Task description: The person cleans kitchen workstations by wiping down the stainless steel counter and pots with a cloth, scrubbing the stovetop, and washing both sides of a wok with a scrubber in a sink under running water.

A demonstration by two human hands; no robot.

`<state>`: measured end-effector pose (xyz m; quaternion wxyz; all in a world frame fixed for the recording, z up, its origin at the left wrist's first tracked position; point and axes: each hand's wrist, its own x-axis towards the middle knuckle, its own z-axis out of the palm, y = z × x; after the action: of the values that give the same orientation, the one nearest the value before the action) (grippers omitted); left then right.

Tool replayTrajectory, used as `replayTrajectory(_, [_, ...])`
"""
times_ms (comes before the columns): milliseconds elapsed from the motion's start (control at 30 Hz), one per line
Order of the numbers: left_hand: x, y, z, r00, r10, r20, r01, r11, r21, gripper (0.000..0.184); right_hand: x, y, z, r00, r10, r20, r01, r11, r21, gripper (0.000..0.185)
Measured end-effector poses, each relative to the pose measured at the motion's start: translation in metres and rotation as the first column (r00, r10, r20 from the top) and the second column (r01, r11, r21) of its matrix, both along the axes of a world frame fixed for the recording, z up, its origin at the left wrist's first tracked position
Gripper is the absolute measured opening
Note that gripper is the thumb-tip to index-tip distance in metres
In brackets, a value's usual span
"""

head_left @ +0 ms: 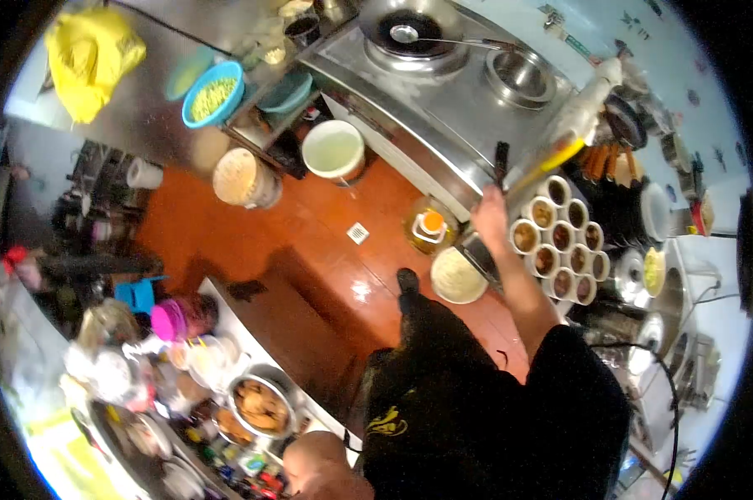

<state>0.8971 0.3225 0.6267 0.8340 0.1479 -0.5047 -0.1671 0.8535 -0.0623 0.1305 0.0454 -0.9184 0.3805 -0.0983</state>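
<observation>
My right hand (pixel 491 214) reaches forward to the front edge of the steel stove (pixel 443 125). Its fingers look closed, and a short black handle-like piece (pixel 501 158) sticks up just beyond them; blur hides what exactly it grips. White cups of sauces and seasonings (pixel 562 237) stand right beside that forearm. Below the hand are a bowl of pale contents (pixel 458 277) and an oil jug with an orange cap (pixel 431 222). At the bottom, what seems to be my left hand (pixel 314 458) is blurred near a steel pot of brown food (pixel 261 404); its fingers cannot be made out.
A wok (pixel 410 32) with a ladle (pixel 405 34) sits on the stove beside a steel pot (pixel 520 77). White buckets (pixel 333 150) stand on the red tiled floor (pixel 310 221). A blue basin (pixel 213 94) holds chopped greens. A crowded counter (pixel 306 408) lies at the lower left.
</observation>
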Motion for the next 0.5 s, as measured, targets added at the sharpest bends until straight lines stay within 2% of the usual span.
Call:
replayTrajectory(33, [0.023,-0.009,0.000,0.996,0.078,0.048,-0.079,0.997,0.018,0.026,0.014,-0.019,-0.003,0.996,-0.022,-0.092,0.018,0.999,-0.042,0.043])
replayTrajectory(100, [0.059,-0.033,-0.014,0.998,0.025,0.060,-0.010,0.974,-0.228,0.019,0.038,-0.046,-0.003,0.963,-0.203,-0.178,0.220,0.972,0.080,0.043])
replayTrajectory(133, [0.073,-0.034,-0.012,0.996,0.073,0.042,-0.066,0.986,-0.156,0.012,0.050,-0.043,0.028,0.929,-0.292,-0.227,0.340,0.916,0.214,0.041])
replayTrajectory(167, [0.090,-0.041,-0.016,0.998,0.047,0.051,-0.031,0.960,-0.279,0.010,0.056,-0.054,0.025,0.911,-0.297,-0.287,0.365,0.904,0.223,0.040])
replayTrajectory(200, [0.105,-0.049,-0.022,0.998,0.017,0.053,0.005,0.918,-0.397,0.008,0.055,-0.065,0.008,0.885,-0.305,-0.353,0.398,0.888,0.230,0.040])
replayTrajectory(267, [0.133,-0.064,-0.024,0.998,-0.049,-0.037,0.028,0.898,-0.439,0.004,0.050,-0.087,-0.045,0.825,-0.331,-0.459,0.466,0.858,0.219,0.044])
replayTrajectory(333, [0.163,-0.075,-0.005,0.976,-0.099,-0.194,0.039,0.956,-0.292,0.002,0.047,-0.084,-0.035,0.820,-0.331,-0.467,0.473,0.851,0.228,0.046])
replayTrajectory(367, [0.179,-0.077,-0.002,0.958,-0.106,-0.268,0.049,0.976,-0.213,0.002,0.047,-0.095,-0.055,0.859,-0.310,-0.407,0.441,0.853,0.281,0.047])
replayTrajectory(433, [0.221,-0.097,-0.025,0.999,-0.017,-0.028,-0.003,0.801,-0.598,0.006,0.041,-0.120,-0.109,0.922,-0.267,-0.281,0.363,0.850,0.383,0.048])
replayTrajectory(467, [0.242,-0.098,-0.036,1.000,0.003,0.027,0.014,0.790,-0.613,0.007,0.042,-0.122,-0.101,0.976,-0.200,-0.087,0.218,0.866,0.451,0.048])
replayTrajectory(500, [0.263,-0.099,-0.047,0.996,0.023,0.081,0.033,0.779,-0.626,0.009,0.044,-0.126,-0.091,0.973,-0.168,-0.158,0.219,0.884,0.412,0.048])
